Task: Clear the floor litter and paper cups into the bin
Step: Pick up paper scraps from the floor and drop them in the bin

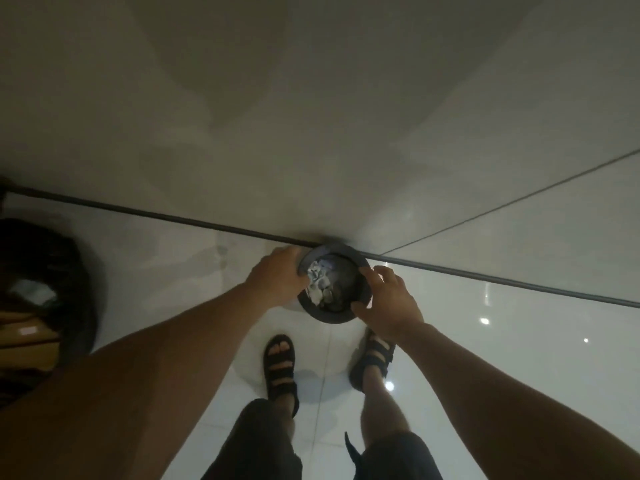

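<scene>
Left hand (277, 277): on the left side of the bin (337, 250), fingers curled down over the rim and gripping it. The fingertips lie against the crumpled paper (317, 280) just inside the opening.

Right hand (391, 299): on the opposite, right side of the same rim. The thumb is hooked on the near edge and the fingers are bent over the far edge, so the rim is held between them. Both hands therefore have hold of the bin, one on each side.

Bin: round, dark, seen from directly above. It is in the corner where two walls meet, and its far edge touches the dark skirting strip (138, 213). Whether it rests on the floor (502, 358) or is lifted off it cannot be told.

Contents: pale crumpled paper on the left side, darker litter beside it. Individual items cannot be made out in the low light.

Surroundings: glossy white floor tiles with points of reflected light. The person's feet, in dark strapped sandals (280, 370), are just in front of the bin. A large dark rounded object (69, 271) is at the left edge, well apart from the bin. Plain grey wall (311, 98) above.
</scene>
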`<control>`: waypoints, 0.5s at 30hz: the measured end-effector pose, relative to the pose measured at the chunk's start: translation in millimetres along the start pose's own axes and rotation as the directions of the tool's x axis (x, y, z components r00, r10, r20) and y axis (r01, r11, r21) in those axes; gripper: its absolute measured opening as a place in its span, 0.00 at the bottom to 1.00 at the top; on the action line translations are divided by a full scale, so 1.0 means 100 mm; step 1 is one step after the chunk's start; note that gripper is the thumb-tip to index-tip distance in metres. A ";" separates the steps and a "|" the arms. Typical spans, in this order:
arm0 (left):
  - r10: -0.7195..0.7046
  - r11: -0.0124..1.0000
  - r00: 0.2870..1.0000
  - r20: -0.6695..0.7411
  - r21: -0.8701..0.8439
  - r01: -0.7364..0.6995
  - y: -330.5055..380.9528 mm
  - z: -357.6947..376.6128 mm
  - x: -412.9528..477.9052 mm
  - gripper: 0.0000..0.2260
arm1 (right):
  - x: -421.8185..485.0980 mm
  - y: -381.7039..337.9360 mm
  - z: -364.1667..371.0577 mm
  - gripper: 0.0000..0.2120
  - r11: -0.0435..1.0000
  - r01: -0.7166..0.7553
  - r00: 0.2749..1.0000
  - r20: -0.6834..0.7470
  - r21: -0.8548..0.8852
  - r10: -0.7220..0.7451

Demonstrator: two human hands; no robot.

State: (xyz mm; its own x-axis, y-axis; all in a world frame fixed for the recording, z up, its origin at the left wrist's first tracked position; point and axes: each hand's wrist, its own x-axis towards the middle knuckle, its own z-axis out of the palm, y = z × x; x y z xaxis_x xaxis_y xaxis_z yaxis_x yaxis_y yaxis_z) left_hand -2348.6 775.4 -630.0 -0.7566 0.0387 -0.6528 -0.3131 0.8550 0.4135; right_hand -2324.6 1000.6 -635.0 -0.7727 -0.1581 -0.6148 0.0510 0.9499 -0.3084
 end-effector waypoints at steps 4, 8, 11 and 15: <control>0.144 0.982 0.989 0.030 0.119 -0.147 0.40 -0.37 -0.62 0.25 | -0.75 -0.23 -0.38 0.33 0.999 0.007 0.999 -0.053 -0.051 -0.010; 0.241 0.938 0.966 0.090 0.236 -0.255 0.75 -0.54 -1.18 0.26 | -1.48 -0.26 -0.64 0.34 0.998 -0.050 0.994 -0.102 -0.033 0.047; 0.296 0.877 0.940 0.171 0.340 -0.339 1.10 -0.50 -1.57 0.29 | -2.04 -0.14 -0.82 0.34 0.992 -0.126 0.976 -0.174 0.020 0.128; 0.389 0.799 0.879 0.276 0.374 -0.471 1.74 -0.23 -2.05 0.31 | -2.82 0.23 -0.94 0.34 0.962 -0.234 0.926 -0.270 0.140 0.265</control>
State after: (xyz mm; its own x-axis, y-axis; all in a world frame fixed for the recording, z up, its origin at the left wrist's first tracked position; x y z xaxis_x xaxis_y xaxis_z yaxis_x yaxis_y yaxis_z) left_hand -2261.4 903.9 -409.7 -0.6282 0.5097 -0.5879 0.3213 0.8581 0.4007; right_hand -2165.0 1092.1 -400.6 -0.8727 0.1777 -0.4548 0.3186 0.9131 -0.2546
